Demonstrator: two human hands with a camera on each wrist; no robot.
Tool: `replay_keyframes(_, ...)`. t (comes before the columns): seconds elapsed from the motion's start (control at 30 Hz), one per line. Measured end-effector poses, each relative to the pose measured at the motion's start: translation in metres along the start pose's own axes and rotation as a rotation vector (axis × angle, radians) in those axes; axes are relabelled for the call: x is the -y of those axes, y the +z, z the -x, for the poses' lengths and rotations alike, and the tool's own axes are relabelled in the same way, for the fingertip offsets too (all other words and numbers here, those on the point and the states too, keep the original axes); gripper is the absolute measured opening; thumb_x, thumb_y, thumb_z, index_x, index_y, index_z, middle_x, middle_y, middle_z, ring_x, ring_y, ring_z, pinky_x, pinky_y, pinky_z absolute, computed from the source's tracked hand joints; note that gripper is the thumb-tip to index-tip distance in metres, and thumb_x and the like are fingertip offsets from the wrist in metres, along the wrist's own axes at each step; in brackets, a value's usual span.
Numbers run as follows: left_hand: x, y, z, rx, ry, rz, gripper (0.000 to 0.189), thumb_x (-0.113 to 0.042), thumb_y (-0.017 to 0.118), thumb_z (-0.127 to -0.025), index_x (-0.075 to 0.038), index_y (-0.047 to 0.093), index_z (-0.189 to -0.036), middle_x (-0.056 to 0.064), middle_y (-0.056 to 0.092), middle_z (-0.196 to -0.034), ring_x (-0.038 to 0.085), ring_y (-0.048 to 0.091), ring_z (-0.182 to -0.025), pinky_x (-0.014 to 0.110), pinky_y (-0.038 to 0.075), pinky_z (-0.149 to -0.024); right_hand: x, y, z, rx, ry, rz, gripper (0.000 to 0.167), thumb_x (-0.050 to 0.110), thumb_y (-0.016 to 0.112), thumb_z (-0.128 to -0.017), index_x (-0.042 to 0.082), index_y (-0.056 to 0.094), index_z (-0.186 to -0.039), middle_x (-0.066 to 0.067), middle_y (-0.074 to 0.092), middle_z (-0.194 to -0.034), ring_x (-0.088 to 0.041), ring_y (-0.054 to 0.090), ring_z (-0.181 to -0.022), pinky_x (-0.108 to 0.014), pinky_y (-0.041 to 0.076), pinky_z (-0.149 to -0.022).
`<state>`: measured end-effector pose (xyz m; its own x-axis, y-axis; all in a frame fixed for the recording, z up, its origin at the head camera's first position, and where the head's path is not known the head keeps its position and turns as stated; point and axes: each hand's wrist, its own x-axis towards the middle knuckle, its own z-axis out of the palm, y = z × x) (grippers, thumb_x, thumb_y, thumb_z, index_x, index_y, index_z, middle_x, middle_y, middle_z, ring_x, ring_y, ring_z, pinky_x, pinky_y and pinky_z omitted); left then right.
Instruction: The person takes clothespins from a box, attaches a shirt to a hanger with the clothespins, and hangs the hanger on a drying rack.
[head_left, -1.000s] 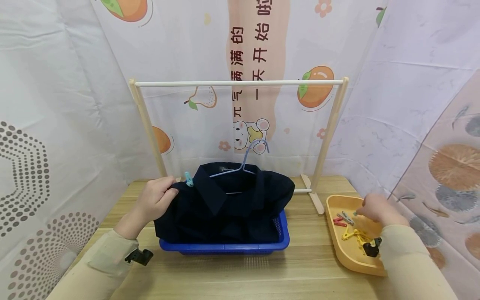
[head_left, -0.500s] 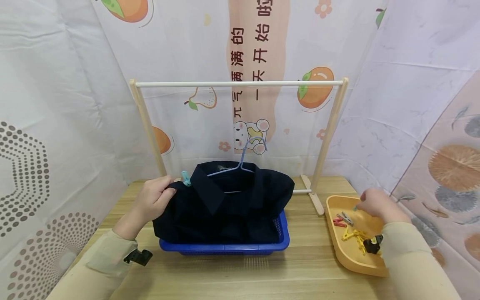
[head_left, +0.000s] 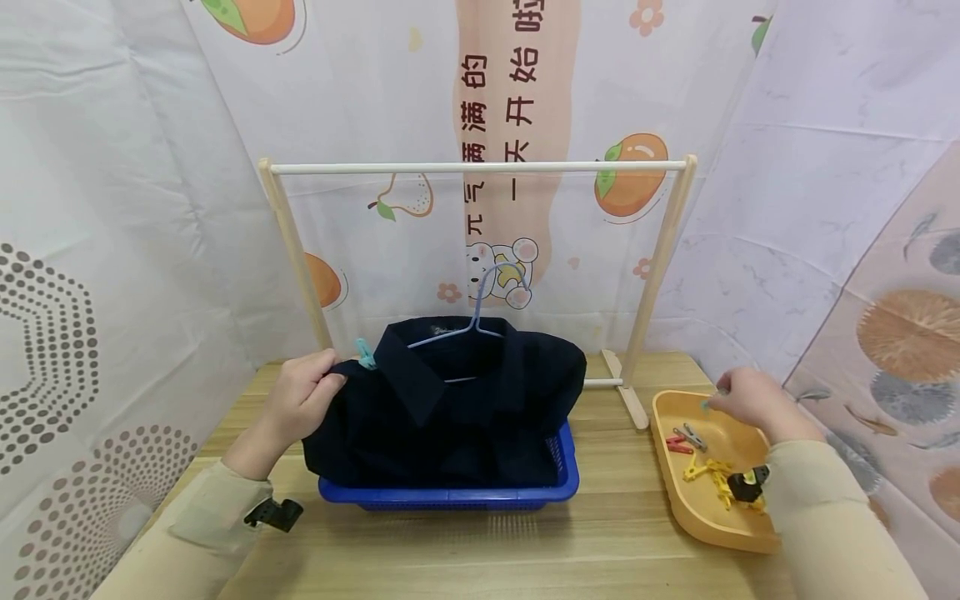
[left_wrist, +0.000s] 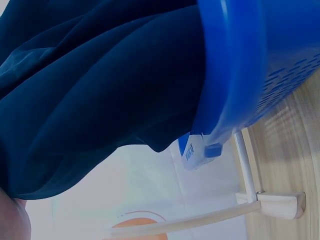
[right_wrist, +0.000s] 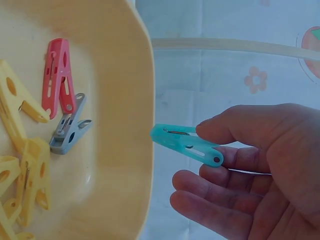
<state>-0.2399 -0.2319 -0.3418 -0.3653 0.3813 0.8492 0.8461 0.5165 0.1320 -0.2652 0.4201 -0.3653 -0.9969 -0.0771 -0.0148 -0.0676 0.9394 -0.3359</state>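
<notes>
My left hand (head_left: 303, 392) grips the shoulder of a dark navy collared shirt (head_left: 450, 425), pinching the cloth between thumb and curled fingers. A pale blue wire hanger (head_left: 476, 323) sits inside the shirt's neck, its hook standing up above the collar. Beside my left hand a turquoise clothespin (head_left: 365, 353) is clipped on that shoulder. Above the yellow tray (head_left: 678, 508) at the right, my right hand (head_left: 753, 402) pinches a second turquoise clothespin (right_wrist: 187, 145) by its handle end, between thumb and forefinger. The lower part of the shirt lies in the blue basket (head_left: 450, 495).
Red (right_wrist: 59, 75), grey (right_wrist: 71, 125) and several yellow clothespins (right_wrist: 34, 175) lie in the tray. Behind the basket stands a wooden rack with a white top rail (head_left: 480, 168). Its right foot (head_left: 626, 392) is between basket and tray. Patterned curtains surround the table (head_left: 465, 558).
My right hand has risen a little within the tray area, with the turquoise clothespin in its fingers. The left hand has drawn the shirt shoulder slightly left, and the hanger has shifted up and left.
</notes>
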Motion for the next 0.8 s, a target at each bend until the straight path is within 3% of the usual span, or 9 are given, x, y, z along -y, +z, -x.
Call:
replay_keyframes(0.43, 0.002, -0.002, 0.001, -0.036, -0.014, 0.031, 0.023, 0.001, 0.048, -0.087, -0.015, 0.046, -0.071, -0.009, 0.029, -0.063, 0.003, 0.025, -0.054, 0.019, 0.023, -0.049, 0.009, -0.005, -0.001, -0.043, -0.017, -0.062, 0.045, 0.018, 0.072, -0.089, -0.018, 0.058, -0.111, -0.027, 0.065, -0.098, -0.041, 0.063, -0.090, -0.056, 0.052, -0.077)
replay_keyframes(0.8, 0.004, 0.000, 0.000, -0.065, -0.006, 0.037, 0.027, 0.002, 0.047, -0.087, -0.016, 0.043, -0.069, -0.010, 0.027, -0.063, 0.002, 0.022, -0.054, 0.018, 0.021, -0.049, 0.024, -0.010, -0.003, -0.194, -0.128, -0.084, 0.044, 0.018, 0.069, -0.090, -0.016, 0.060, -0.116, -0.026, 0.069, -0.099, -0.044, 0.066, -0.092, -0.057, 0.053, -0.080)
